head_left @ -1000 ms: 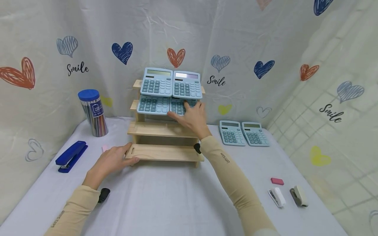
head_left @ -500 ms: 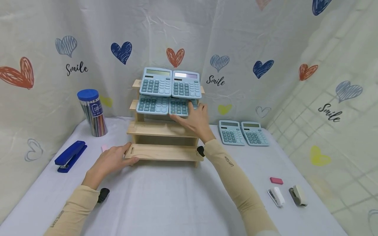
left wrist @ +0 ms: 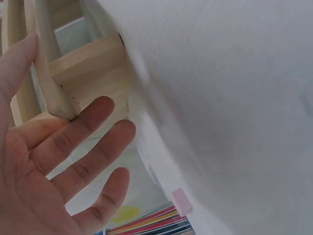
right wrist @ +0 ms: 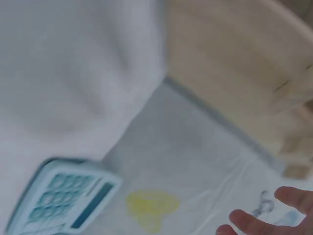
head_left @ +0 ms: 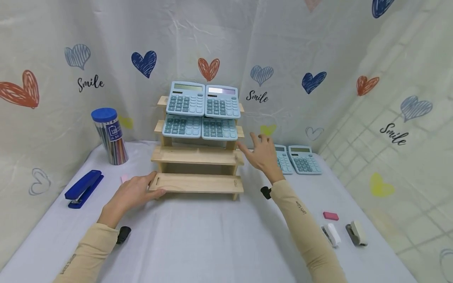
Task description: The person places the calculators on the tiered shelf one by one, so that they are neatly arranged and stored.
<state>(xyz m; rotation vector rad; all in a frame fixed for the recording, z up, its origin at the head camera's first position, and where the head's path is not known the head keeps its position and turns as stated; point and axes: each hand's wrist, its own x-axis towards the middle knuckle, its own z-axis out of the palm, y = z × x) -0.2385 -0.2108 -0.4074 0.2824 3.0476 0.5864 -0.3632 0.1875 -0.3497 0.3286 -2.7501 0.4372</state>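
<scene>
A four-tier wooden shelf rack (head_left: 198, 183) stands mid-table. My left hand (head_left: 132, 194) pinches the left end of its lowest board, thumb on one face and index finger on the other; the remaining fingers (left wrist: 93, 161) are spread. Two light-blue calculators lean side by side on the top tier, a left one (head_left: 186, 98) and a right one (head_left: 222, 102). On the second tier sit another pair, a left calculator (head_left: 182, 126) and a right calculator (head_left: 219, 129), their upper parts hidden. My right hand (head_left: 262, 155) is empty, fingers spread, just right of the rack.
Two more calculators lie at the back right; one (head_left: 284, 160) is partly behind my right hand, the other (head_left: 305, 160) beside it. At left are a pencil tub (head_left: 112, 135) and blue stapler (head_left: 84, 188). A pink eraser (head_left: 330, 215) and two small staplers (head_left: 331, 235) lie front right.
My right hand has let go of the right second-tier calculator and moved right, off the rack. That calculator now shows uncovered beside its neighbour. My left hand has stayed on the rack.
</scene>
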